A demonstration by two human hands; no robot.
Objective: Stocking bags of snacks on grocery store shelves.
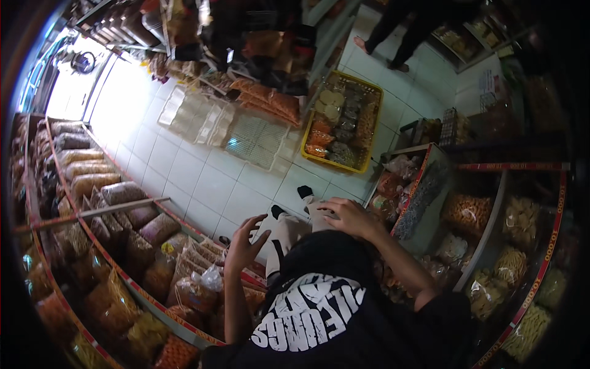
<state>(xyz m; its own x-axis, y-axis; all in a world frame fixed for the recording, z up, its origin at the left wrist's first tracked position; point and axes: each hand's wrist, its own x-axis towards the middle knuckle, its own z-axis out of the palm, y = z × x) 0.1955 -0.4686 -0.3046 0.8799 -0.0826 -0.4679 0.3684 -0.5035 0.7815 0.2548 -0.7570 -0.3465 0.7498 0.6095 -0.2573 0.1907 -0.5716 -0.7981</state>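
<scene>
My left hand [244, 242] is raised in front of my chest with its fingers spread and holds nothing. It hovers just above the clear bags of snacks [200, 280] on the low red-edged shelf [153, 301] at my left. My right hand [347, 215] is also empty, with its fingers apart. It lies over my knee in white trousers [289, 230], close to the corner of the snack display [424, 184] at my right. I wear a black shirt with white print, and my black socks [304, 192] show on the white tiled floor.
A yellow basket [375, 117] full of snack packs stands on the floor ahead, with white plastic trays [246, 138] to its left. Shelves of bagged snacks line both sides of the narrow aisle. Another person's legs [399, 31] stand at the far end.
</scene>
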